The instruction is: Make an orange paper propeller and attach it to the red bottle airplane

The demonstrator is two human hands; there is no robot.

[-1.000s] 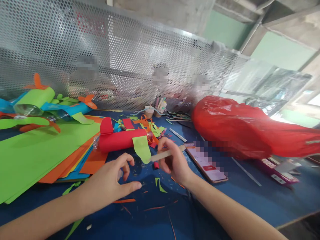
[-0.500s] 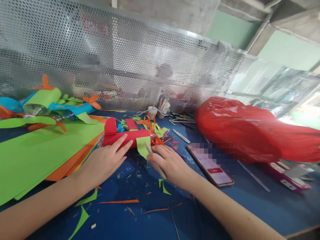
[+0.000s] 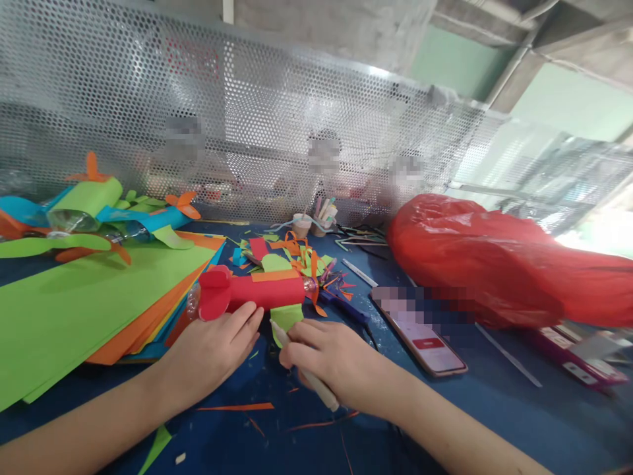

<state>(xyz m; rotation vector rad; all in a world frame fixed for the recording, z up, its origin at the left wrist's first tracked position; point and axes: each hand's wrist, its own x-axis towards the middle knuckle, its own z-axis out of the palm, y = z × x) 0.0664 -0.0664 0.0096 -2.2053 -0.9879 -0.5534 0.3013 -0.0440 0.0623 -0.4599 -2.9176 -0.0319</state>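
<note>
From the head view, I see the red paper-wrapped bottle model (image 3: 277,294) lying near the middle of the frame, with red fins at its left end and an orange paper propeller (image 3: 316,277) at its right. The left hand (image 3: 215,349), left of lower centre, lays its fingertips against the model's near side — its thumb is hidden, so I can't tell whether it pinches. The right hand (image 3: 336,366), just right of it, has its fingers closed around a slim whitish stick (image 3: 324,394), whose tip meets the light-green paper wing (image 3: 287,316). A pink-edged phone (image 3: 432,346) lies right of centre, below a shiny red plastic bag (image 3: 469,257).
</note>
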